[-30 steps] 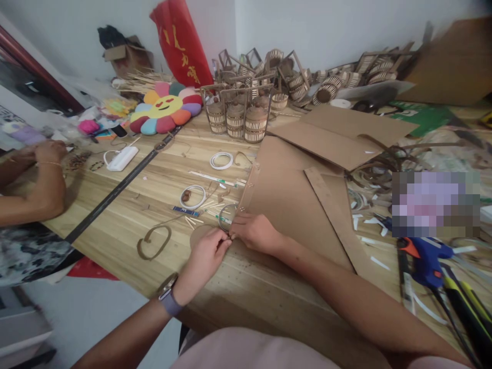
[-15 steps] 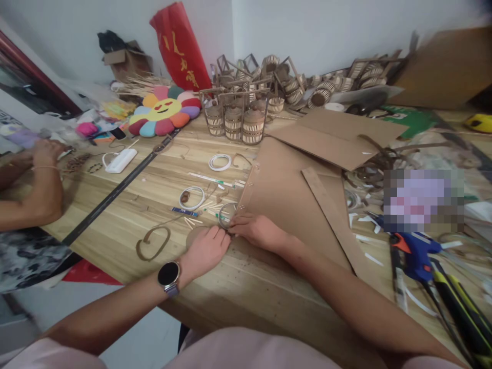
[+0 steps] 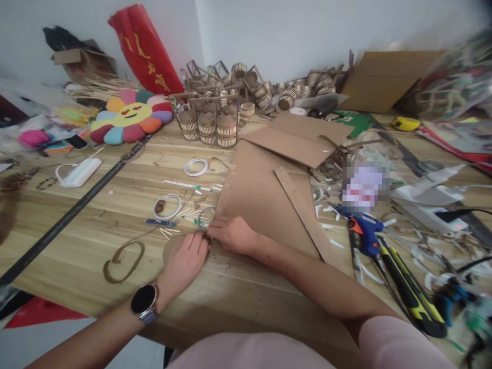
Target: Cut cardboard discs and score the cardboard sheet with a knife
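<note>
My left hand, with a watch on its wrist, is closed low over the table. Against its fingertips, my right hand pinches at the same spot beside the cardboard sheet's left edge. Whatever lies between the fingers is too small and covered to make out. A round brown piece shows partly from under my left hand. Just beyond the fingertips is a roll of tape. Short wooden sticks, a blue packet and a white ring-shaped roll lie to the left.
Cardboard covers the table right of my hands, with a loose strip on top. Farther right lie a blue glue gun and a yellow-black cutter. Small slatted baskets stand behind. A brown strip coil lies left.
The view has swung right, so the table's things sit farther left in it. The other person's arms at the left have mostly left the view. My hands stay together at the same spot.
</note>
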